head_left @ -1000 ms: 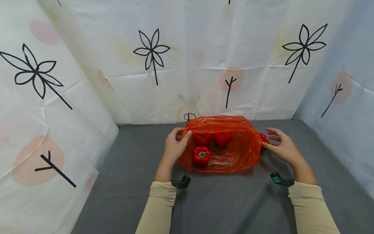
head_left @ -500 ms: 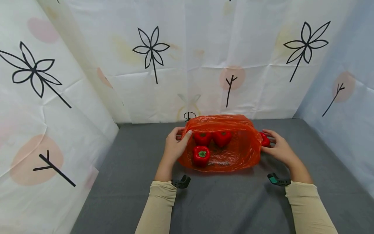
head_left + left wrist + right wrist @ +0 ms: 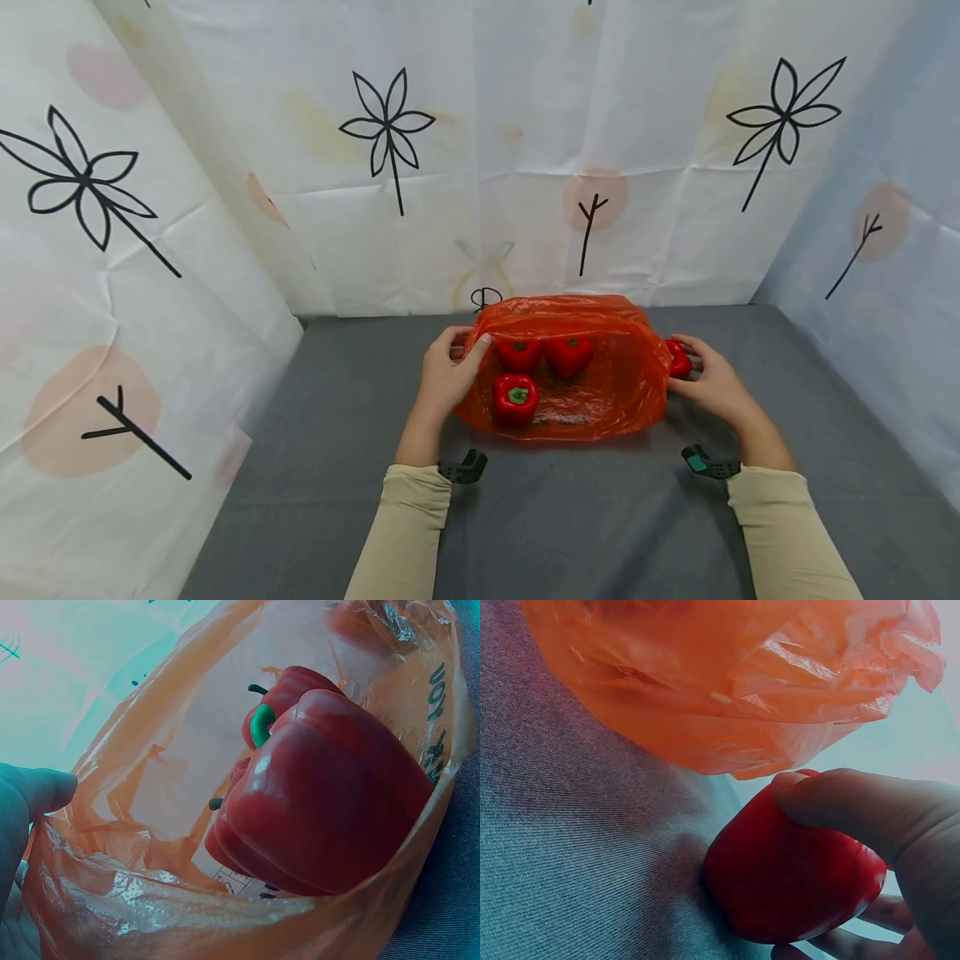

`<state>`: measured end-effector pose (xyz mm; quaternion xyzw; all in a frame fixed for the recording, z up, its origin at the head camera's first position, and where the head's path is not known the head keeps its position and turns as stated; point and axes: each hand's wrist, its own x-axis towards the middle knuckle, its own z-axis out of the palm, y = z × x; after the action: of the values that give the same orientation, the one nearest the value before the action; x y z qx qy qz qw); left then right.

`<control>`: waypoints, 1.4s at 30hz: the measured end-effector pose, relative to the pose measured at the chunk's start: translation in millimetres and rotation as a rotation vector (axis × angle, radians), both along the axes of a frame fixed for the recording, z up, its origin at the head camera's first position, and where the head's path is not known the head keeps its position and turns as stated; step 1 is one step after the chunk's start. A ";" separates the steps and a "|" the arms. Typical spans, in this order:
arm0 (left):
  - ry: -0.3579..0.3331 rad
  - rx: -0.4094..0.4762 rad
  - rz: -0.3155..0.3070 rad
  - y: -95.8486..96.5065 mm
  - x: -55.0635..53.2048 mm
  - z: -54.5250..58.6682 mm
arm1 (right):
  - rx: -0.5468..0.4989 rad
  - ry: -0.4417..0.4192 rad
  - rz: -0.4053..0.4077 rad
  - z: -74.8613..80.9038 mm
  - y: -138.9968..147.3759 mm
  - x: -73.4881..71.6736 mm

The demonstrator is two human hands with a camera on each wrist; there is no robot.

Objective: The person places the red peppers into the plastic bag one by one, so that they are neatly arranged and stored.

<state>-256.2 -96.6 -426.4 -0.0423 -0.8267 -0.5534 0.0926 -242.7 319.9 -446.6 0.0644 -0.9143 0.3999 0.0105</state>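
An orange-red plastic bag (image 3: 600,408) lies on the table with its mouth facing me. Inside it are three red bell peppers with green stems, the nearest pepper (image 3: 515,400) at the front left. My left hand (image 3: 444,375) pinches the left rim of the bag between thumb and fingers; the left wrist view shows the thumb (image 3: 45,791) on the film. Just outside the bag's right side is another red bell pepper (image 3: 795,862). My right hand (image 3: 712,383) grips it, thumb on one side and fingers round the other. It appears to touch the grey cloth.
Grey cloth (image 3: 570,517) covers the table. A white patterned curtain (image 3: 480,167) stands behind the bag, and further curtain panels close off the left and right sides. Black bands (image 3: 463,467) sit on both wrists.
My right hand has moved left and closed its fingers round the pepper beside the bag. The left hand keeps its hold on the rim, and the bag stays in place.
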 end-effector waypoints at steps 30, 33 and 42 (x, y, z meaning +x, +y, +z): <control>0.006 0.003 -0.011 -0.7 -2.0 -2.7 | -0.052 0.117 -0.336 55.7 -4.6 27.9; 0.008 0.006 -0.010 -0.6 -2.1 -2.7 | -0.095 0.145 -0.349 68.6 -10.6 34.3; 0.001 -0.001 -0.008 -0.6 -0.8 -1.7 | -0.213 0.199 -0.241 97.1 -35.0 53.1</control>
<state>-257.0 -97.2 -428.1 -0.0461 -0.8265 -0.5536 0.0908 -189.6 284.9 -349.5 -0.0079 -0.8623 0.4819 0.1555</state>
